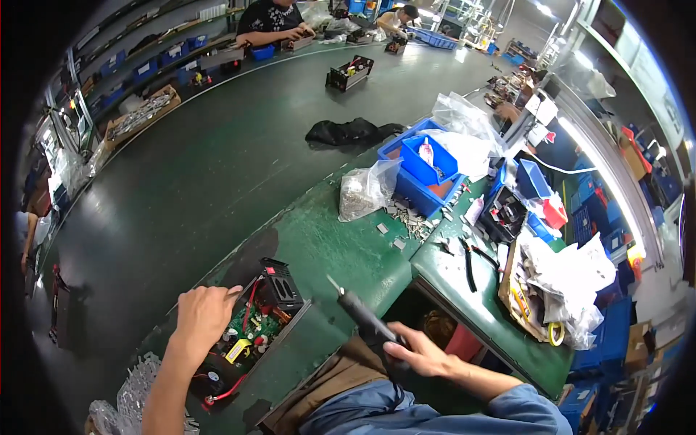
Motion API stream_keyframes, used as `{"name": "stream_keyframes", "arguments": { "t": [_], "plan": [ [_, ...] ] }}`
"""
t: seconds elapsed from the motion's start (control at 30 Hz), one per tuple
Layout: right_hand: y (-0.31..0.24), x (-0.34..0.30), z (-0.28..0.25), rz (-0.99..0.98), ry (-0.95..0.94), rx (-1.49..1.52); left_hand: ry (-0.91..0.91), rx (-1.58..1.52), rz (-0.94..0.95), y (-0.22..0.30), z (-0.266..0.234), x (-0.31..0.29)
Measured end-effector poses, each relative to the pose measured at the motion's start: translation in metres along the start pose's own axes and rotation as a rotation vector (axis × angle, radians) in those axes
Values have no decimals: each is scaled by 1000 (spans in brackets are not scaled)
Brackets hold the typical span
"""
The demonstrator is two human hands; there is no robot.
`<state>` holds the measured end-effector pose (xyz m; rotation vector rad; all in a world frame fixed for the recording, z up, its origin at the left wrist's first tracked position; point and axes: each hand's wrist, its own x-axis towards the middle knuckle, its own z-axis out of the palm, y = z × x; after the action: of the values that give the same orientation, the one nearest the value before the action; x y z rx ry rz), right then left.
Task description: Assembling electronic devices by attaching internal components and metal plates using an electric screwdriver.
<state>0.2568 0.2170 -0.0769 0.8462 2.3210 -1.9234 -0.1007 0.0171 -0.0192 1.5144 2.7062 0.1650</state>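
Observation:
An open metal case [293,328] stands on the green bench in front of me. Inside it are a green circuit board [254,325], a yellow-wrapped transformer [237,351], red wires and a black slotted end panel [281,283]. My left hand [201,319] grips the case's left side, its fingers bent over the edge and partly hidden. To the right of the case, my right hand [420,351] is wrapped round a black electric screwdriver [360,312]. Its metal tip points up and left, apart from the case.
Small metal pieces [413,223] lie beside blue bins [424,190] and a clear bag [366,192]. Black-handled pliers [470,268] lie on the right bench. A black cloth [353,133] and another open case [349,73] lie farther off. Clear plastic parts [138,388] are at lower left. Co-workers sit across.

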Motion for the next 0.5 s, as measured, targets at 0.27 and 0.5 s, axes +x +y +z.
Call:
{"name": "stream_keyframes", "arguments": {
  "t": [0.27,0.5],
  "plan": [
    [-38,60,-25,-149,230,-453,-4,72,150,8,-1,-2],
    [-86,77,-2,-807,396,-625,-25,-129,-195,-1,6,-18]
  ]
}}
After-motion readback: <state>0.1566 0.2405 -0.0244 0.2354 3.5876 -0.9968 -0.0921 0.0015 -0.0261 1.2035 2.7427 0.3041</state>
